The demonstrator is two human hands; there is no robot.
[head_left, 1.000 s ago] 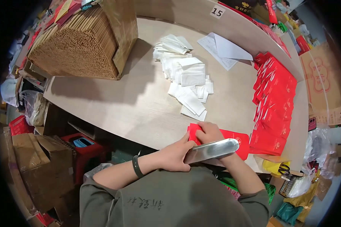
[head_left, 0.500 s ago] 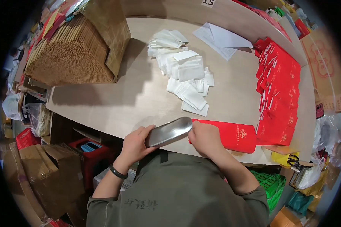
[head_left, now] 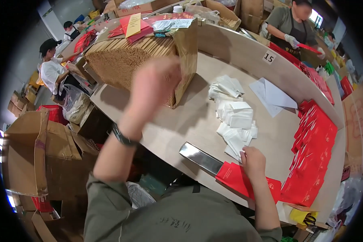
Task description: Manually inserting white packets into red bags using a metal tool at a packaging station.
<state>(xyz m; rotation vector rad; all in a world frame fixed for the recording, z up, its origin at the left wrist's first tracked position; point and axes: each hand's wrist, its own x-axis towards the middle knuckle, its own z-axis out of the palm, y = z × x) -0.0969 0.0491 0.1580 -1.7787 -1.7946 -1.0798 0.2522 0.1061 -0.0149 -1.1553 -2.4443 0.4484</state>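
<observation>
Workshop desk (head_left: 181,121) at centre frame. Right hand (head_left: 252,161), fingers flat, pins one red envelope (head_left: 246,179) beside a metal strip (head_left: 199,157); left hand (head_left: 155,86) raised, blurred, finger state indeterminable. White slips (head_left: 236,121) remain; red stack (head_left: 312,153) finished, apparently.

Packets (head_left: 236,121) mid-table (head_left: 177,125); envelopes (head_left: 310,157) right; stick box (head_left: 141,56) behind left.

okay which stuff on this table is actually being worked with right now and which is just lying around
In use:
- red envelope, under the right hand
- metal tube, poking out of the envelope
- white packets, at the right fingertips
- stick bundle, by the raised left hand

Lying about:
- red envelope stacks
- white paper sheets
- cardboard boxes
- scissors
</observation>
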